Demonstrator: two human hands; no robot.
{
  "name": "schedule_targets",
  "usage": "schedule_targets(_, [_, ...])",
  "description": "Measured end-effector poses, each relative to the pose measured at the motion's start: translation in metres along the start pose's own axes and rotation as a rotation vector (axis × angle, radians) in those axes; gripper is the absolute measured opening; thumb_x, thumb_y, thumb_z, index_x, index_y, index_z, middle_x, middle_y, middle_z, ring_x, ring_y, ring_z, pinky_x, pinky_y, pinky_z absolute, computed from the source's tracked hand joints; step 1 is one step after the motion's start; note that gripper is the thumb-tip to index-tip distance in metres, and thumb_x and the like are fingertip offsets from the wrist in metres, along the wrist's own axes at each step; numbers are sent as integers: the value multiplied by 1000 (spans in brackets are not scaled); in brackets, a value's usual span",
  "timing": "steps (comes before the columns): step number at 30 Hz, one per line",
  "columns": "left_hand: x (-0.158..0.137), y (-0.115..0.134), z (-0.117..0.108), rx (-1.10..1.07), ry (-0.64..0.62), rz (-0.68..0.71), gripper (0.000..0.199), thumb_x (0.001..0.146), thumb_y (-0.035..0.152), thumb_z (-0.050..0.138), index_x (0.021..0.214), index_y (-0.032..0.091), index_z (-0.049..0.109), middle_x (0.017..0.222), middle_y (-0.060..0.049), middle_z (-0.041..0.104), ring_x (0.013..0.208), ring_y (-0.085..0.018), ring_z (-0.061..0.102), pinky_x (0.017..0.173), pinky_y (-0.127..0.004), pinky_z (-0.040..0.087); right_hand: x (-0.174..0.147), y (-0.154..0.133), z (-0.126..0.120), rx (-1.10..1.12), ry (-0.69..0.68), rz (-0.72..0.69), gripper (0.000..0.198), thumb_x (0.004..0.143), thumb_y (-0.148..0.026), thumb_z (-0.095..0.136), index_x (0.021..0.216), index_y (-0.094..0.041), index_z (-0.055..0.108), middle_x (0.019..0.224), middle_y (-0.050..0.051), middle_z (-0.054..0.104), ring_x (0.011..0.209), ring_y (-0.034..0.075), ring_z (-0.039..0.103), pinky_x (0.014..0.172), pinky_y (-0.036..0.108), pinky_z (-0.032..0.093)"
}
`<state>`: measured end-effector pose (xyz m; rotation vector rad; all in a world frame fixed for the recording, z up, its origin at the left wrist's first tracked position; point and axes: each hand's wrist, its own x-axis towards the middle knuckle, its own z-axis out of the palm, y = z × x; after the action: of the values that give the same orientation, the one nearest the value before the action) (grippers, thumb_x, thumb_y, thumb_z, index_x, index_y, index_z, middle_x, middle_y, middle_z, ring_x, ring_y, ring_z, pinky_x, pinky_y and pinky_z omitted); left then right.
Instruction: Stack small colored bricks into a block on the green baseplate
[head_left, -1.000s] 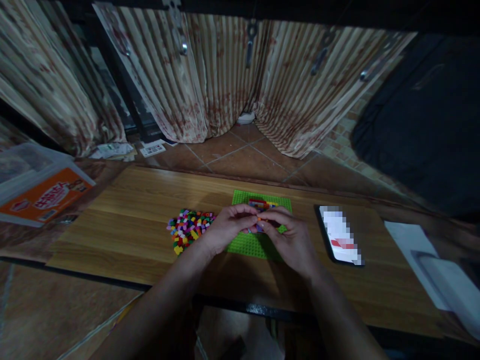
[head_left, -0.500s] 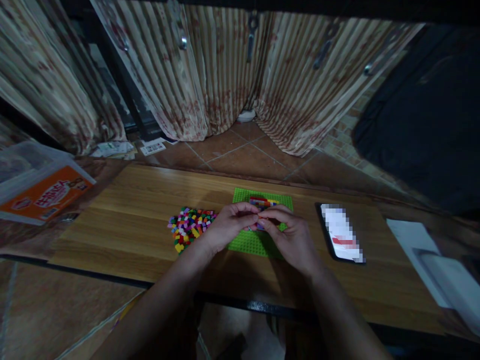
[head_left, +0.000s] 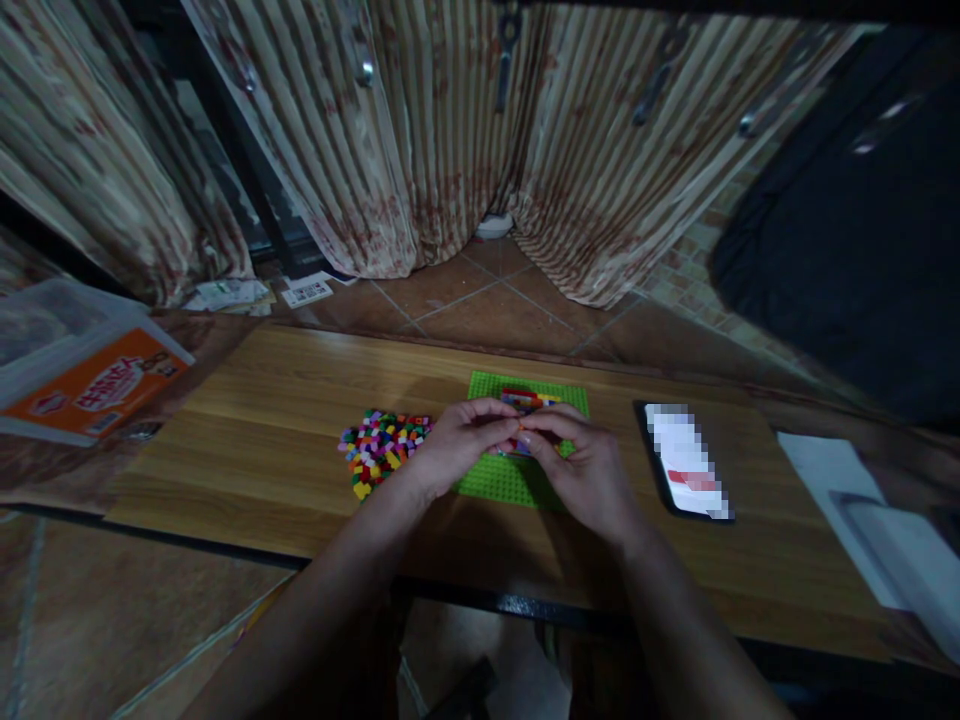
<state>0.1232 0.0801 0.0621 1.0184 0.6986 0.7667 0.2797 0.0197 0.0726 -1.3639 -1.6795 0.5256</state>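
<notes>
My left hand and my right hand meet fingertip to fingertip above a green studded baseplate. Between the pinched fingers a small orange brick shows, partly covered by them. Just behind the fingertips, rows of red, yellow, white and blue bricks are set on the plate; my hands hide part of them. To the left of my left hand lies a heap of loose colourful bricks, partly behind my forearm.
The wooden table also carries a black-framed phone on the right. White papers lie beyond its right end. A clear plastic box with an orange label stands at the left. Striped curtains hang behind.
The view has shifted slightly. Both hands stay pinched together over the baseplate, with the orange brick a little more visible between the fingertips.
</notes>
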Motion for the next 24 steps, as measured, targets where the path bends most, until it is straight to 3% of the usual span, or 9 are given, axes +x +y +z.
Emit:
schedule_targets(14, [-1, 1, 0, -22, 26, -42, 28, 64, 31, 80, 80, 12, 66, 69, 2, 63, 60, -7, 56, 63, -22, 43, 0, -3, 4, 4, 48, -3, 6, 86, -26, 64, 88, -25, 70, 87, 1, 67, 84, 16, 63, 76, 30, 49])
schedule_targets(20, [-1, 4, -5, 31, -32, -52, 31, 68, 36, 79, 84, 13, 67, 76, 0, 65, 66, -8, 57, 65, -22, 44, 0, -2, 1, 99, -36, 0, 16, 90, -29, 59, 101, -27, 70, 99, 1, 71, 94, 17, 64, 84, 34, 50])
schedule_targets(24, [-2, 5, -7, 54, -51, -43, 30, 69, 36, 78, 86, 13, 66, 75, 0, 65, 63, -7, 56, 62, -21, 43, 0, 0, 0, 146, -43, 32, 16, 89, -32, 59, 98, -28, 71, 97, 0, 72, 92, 17, 65, 83, 33, 51])
